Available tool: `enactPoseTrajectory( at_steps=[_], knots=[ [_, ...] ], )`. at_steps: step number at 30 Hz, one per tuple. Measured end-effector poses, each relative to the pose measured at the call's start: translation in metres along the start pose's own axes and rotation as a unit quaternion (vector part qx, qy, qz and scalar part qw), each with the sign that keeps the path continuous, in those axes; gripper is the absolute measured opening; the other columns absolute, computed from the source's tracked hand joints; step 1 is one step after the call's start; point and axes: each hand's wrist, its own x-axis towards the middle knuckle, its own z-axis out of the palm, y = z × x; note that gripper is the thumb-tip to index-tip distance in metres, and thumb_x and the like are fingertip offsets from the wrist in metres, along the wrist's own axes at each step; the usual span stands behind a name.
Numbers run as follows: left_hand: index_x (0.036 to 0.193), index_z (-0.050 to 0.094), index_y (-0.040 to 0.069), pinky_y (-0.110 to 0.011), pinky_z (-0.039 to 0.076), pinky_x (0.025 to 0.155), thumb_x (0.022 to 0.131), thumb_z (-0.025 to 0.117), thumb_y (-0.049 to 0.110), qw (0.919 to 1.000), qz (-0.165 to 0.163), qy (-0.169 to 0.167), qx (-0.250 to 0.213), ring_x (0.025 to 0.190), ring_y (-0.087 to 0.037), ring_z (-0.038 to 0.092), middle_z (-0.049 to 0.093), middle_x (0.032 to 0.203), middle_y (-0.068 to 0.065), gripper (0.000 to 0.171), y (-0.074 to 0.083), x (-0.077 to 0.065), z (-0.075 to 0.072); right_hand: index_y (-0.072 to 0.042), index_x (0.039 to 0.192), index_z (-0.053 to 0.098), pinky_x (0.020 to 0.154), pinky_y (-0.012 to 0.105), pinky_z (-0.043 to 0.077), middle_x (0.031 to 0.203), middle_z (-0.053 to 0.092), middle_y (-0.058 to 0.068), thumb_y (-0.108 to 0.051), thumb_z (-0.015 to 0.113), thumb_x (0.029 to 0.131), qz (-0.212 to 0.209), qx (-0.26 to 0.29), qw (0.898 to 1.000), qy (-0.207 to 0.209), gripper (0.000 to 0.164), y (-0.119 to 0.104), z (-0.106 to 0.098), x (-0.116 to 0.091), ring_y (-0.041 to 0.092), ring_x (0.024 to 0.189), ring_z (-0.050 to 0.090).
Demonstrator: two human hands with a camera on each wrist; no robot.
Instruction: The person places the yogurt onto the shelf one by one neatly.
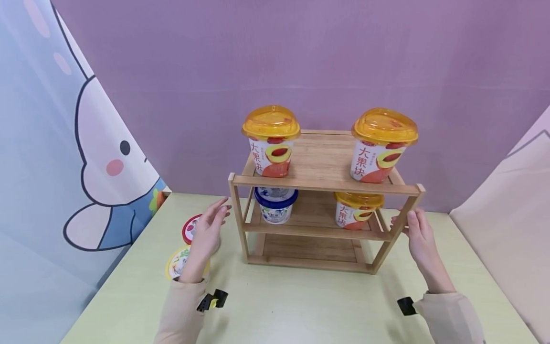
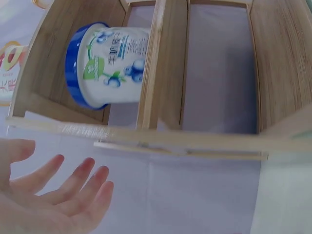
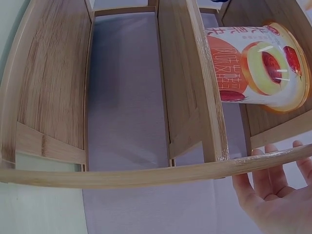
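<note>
A three-tier wooden shelf (image 1: 309,258) stands mid-table. My left hand (image 1: 209,228) is just beyond its left side, apart from the post, fingers loosely spread and nothing in them. At the shelf's right post is my right hand (image 1: 420,239); its fingers (image 3: 263,180) extend behind the post, partly hidden, and whether they touch it I cannot tell. Two yogurt cups with orange domed lids, one left (image 1: 275,160) and one right (image 1: 374,162), are on the top tier. The middle tier bears blue-lidded tubs (image 1: 276,215) at left and another orange-lidded yogurt cup (image 1: 354,217) at right.
A red-lidded tub (image 1: 189,230) and a yellow-lidded tub (image 1: 174,265) are on the pale table (image 1: 301,306), partly hidden by my left arm. A purple backdrop (image 1: 326,62) hangs behind the shelf, with a printed cartoon cloth (image 1: 116,143) at left.
</note>
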Motion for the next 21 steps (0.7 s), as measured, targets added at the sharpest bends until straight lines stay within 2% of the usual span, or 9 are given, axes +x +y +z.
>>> enactPoseTrajectory(
  at_steps=[4,6,11,15,21],
  knots=[
    [0.124,0.048,0.004,-0.019,0.04,0.084,0.094,0.043,0.022,0.999,0.008,-0.002,0.043,0.103,-0.025,0.052,0.056,0.115,-0.018,0.036,0.0,-0.005,-0.012,-0.021,0.099,0.05,0.069,0.011,0.044,0.079,0.059,-0.007,-0.012,0.031,0.096,0.003,-0.001,1.0,0.003,0.021,0.001,0.0,0.0,0.002,0.075,0.057],
    [0.123,0.049,0.003,-0.022,0.039,0.088,0.094,0.043,0.024,0.998,0.01,-0.01,0.061,0.104,-0.023,0.051,0.056,0.115,-0.017,0.036,0.0,-0.008,-0.019,-0.021,0.099,0.05,0.069,0.011,0.044,0.079,0.059,-0.007,-0.012,0.031,0.096,0.003,-0.001,1.0,0.005,0.021,0.001,0.0,0.0,0.002,0.075,0.057],
    [0.122,0.049,0.005,-0.046,0.036,0.092,0.094,0.042,0.031,0.9927,0.006,-0.029,0.117,0.111,-0.029,0.047,0.052,0.12,-0.017,0.039,-0.004,-0.016,-0.034,-0.021,0.098,0.051,0.069,0.011,0.044,0.078,0.059,-0.007,-0.012,0.032,0.096,0.003,0.002,1.0,0.012,0.021,0.0,0.001,0.0,0.002,0.074,0.057],
    [0.122,0.049,0.005,-0.049,0.039,0.087,0.093,0.043,0.03,0.9861,0.017,-0.035,0.162,0.107,-0.032,0.047,0.049,0.124,-0.015,0.038,-0.008,-0.022,-0.044,-0.018,0.097,0.051,0.069,0.01,0.044,0.077,0.059,-0.007,-0.013,0.032,0.096,0.009,0.003,1.0,0.024,0.019,0.001,0.003,0.0,0.001,0.072,0.057],
    [0.119,0.051,0.002,-0.041,0.042,0.077,0.093,0.045,0.022,0.9714,0.059,-0.035,0.227,0.097,-0.029,0.05,0.053,0.118,-0.016,0.033,-0.014,-0.03,-0.058,-0.015,0.097,0.051,0.068,0.01,0.044,0.077,0.058,-0.007,-0.014,0.032,0.096,0.014,-0.006,0.999,0.035,0.019,0.002,0.004,0.0,0.001,0.071,0.057]
  ],
)
